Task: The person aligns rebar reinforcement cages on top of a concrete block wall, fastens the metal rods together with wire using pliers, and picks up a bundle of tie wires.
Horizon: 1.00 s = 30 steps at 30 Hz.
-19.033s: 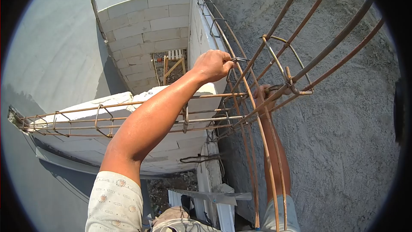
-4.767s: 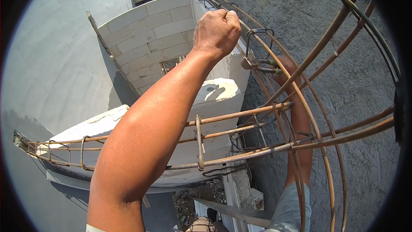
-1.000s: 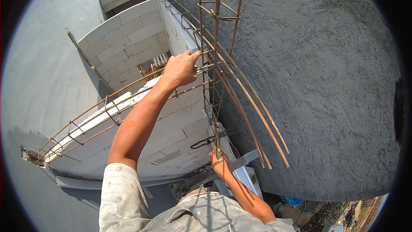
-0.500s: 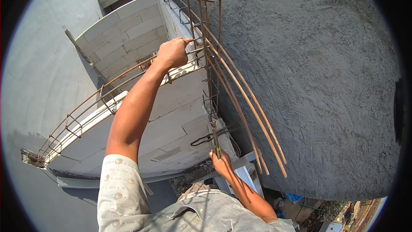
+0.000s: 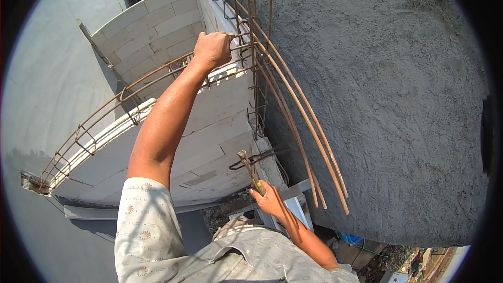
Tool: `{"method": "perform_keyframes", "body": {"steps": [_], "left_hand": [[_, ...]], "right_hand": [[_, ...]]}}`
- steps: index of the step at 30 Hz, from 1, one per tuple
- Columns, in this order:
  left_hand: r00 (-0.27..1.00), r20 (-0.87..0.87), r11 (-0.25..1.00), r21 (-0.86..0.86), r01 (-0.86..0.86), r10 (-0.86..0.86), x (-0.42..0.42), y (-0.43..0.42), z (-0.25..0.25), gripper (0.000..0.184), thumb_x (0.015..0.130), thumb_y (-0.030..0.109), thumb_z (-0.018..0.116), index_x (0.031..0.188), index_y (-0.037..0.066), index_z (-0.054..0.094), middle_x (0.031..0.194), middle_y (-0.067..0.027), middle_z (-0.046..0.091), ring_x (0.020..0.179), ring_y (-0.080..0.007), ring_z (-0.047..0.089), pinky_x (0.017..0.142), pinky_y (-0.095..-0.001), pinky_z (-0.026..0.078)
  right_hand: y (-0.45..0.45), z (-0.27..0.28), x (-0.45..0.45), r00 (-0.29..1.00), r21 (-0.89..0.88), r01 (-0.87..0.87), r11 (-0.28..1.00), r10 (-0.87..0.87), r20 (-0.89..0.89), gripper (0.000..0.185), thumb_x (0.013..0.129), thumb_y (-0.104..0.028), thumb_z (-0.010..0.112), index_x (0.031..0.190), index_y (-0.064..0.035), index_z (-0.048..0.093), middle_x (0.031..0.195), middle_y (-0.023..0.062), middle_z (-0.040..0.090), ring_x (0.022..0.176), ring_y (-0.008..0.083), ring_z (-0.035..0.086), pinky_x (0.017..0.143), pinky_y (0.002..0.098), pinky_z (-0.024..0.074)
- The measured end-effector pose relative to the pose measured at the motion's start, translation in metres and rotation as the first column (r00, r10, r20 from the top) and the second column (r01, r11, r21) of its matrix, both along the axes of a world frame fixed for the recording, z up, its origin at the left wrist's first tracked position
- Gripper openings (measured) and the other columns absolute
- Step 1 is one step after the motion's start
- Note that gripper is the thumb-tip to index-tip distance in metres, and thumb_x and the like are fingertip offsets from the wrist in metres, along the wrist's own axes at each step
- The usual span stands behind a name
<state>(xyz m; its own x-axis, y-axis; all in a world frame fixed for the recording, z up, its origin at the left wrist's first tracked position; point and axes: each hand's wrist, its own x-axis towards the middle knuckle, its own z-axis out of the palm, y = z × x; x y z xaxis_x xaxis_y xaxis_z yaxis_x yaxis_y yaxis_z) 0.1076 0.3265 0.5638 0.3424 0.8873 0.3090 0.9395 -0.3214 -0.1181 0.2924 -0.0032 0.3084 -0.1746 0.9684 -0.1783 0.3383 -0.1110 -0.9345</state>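
Observation:
High up, beside the upright rebar column (image 5: 252,15), my left hand (image 5: 212,50) is closed around a bar of the long horizontal rebar cage (image 5: 118,98). That cage runs along the top of the pale block wall (image 5: 209,120), and its bars reach the column at their right end. Lower down, my right hand (image 5: 270,199) is wrapped around the handles of metal pincers (image 5: 249,166). Their head points up and to the left, apart from the column. My fingers hide part of the handles.
Several long bent rebars (image 5: 309,110) stick out past the column along a rough grey plastered wall (image 5: 387,99). Another block wall (image 5: 149,34) stands behind. A dark hooked bar (image 5: 251,160) protrudes near the pincers. Debris (image 5: 367,257) lies below at the right.
My left hand has risen slightly with the bar it grips. The pincers have swung left and away from the column, and my right hand has dropped a little.

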Motion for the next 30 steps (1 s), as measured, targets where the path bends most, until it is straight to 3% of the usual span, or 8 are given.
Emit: {"method": "perform_keyframes", "body": {"steps": [3,11,16,19,21,23,27,30], "left_hand": [[0.992,0.076,0.983,0.162,0.09,-0.103,-0.005,0.01,-0.017,0.033,0.068,0.008,0.065,0.101,0.01,0.073,0.095,-0.0116,0.072,0.09,-0.031,0.069,0.078,-0.0436,0.046],[0.996,0.003,0.979,0.182,0.088,-0.09,-0.01,0.011,-0.013,0.032,0.077,0.019,0.064,0.106,0.013,0.075,0.102,-0.0093,0.071,0.099,-0.0284,0.068,0.084,-0.0411,0.048],[0.961,-0.009,0.904,0.338,0.263,-0.277,-0.011,0.012,-0.023,0.044,0.085,0.047,0.066,0.112,0.013,0.074,0.113,-0.0087,0.07,0.109,-0.0248,0.063,0.09,-0.0413,0.046],[0.925,0.021,0.864,0.365,0.347,-0.381,-0.012,0.012,-0.023,0.042,0.093,0.05,0.06,0.106,0.013,0.076,0.106,-0.0081,0.072,0.102,-0.0278,0.066,0.088,-0.0415,0.046],[0.965,-0.064,0.942,0.212,0.26,-0.253,0.001,0.0,-0.017,0.037,0.096,0.043,0.059,0.103,0.01,0.075,0.098,-0.0116,0.073,0.093,-0.0306,0.068,0.085,-0.043,0.047],[0.97,0.077,0.934,0.298,0.199,-0.231,0.011,0.001,-0.027,0.033,0.095,0.035,0.06,0.106,0.006,0.072,0.092,-0.0185,0.072,0.082,-0.0351,0.069,0.079,-0.046,0.05],[0.97,0.092,0.942,0.276,0.191,-0.224,0.015,0.0,-0.032,0.042,0.099,0.037,0.053,0.116,0.001,0.066,0.112,-0.0218,0.068,0.103,-0.037,0.066,0.089,-0.0453,0.049],[0.979,-0.001,0.957,0.211,0.201,-0.205,0.008,0.014,-0.026,0.045,0.101,0.039,0.05,0.119,0.0,0.064,0.121,-0.0215,0.065,0.114,-0.0369,0.061,0.094,-0.0456,0.048]], "right_hand": [[0.001,0.008,0.0,0.996,-0.043,-0.089,0.995,0.089,-0.011,0.031,0.091,-0.025,0.068,0.108,0.0008,0.062,0.086,0.0237,0.067,0.081,0.0375,0.066,0.073,0.0416,0.0503],[-0.016,0.101,-0.008,0.955,-0.003,-0.296,0.955,0.296,0.026,0.03,0.093,-0.023,0.064,0.112,0.0,0.059,0.078,0.0238,0.064,0.073,0.0442,0.062,0.065,0.0443,0.0469],[-0.048,0.171,0.008,0.946,-0.131,-0.284,0.95,0.254,-0.203,0.035,0.096,-0.016,0.064,0.127,-0.0012,0.055,0.074,0.0115,0.063,0.069,0.0176,0.063,0.064,0.0347,0.0484],[-0.075,0.23,0.031,0.875,-0.143,-0.219,0.965,0.129,-0.466,0.042,0.098,-0.015,0.063,0.134,0.0037,0.05,0.082,0.0069,0.063,0.073,0.0116,0.061,0.067,0.0298,0.0502],[-0.095,0.258,0.051,0.789,-0.102,-0.158,0.982,0.063,-0.611,0.05,0.097,-0.015,0.065,0.137,0.0083,0.045,0.089,0.0098,0.064,0.077,0.0178,0.064,0.07,0.0308,0.0528],[-0.117,0.261,0.066,0.65,-0.021,0.086,0.996,-0.073,-0.756,0.052,0.091,-0.014,0.071,0.131,0.0103,0.046,0.084,0.023,0.064,0.068,0.032,0.068,0.06,0.0436,0.0584],[-0.112,0.26,0.088,0.663,0.312,0.449,0.837,-0.078,-0.745,0.049,0.094,-0.01,0.065,0.132,0.0116,0.042,0.079,0.0223,0.064,0.058,0.0271,0.066,0.054,0.0397,0.059],[-0.094,0.26,0.111,0.719,0.378,0.505,0.776,-0.136,-0.681,0.047,0.097,-0.015,0.061,0.133,0.0098,0.042,0.079,0.0189,0.063,0.057,0.0241,0.065,0.052,0.0362,0.0574]]}}
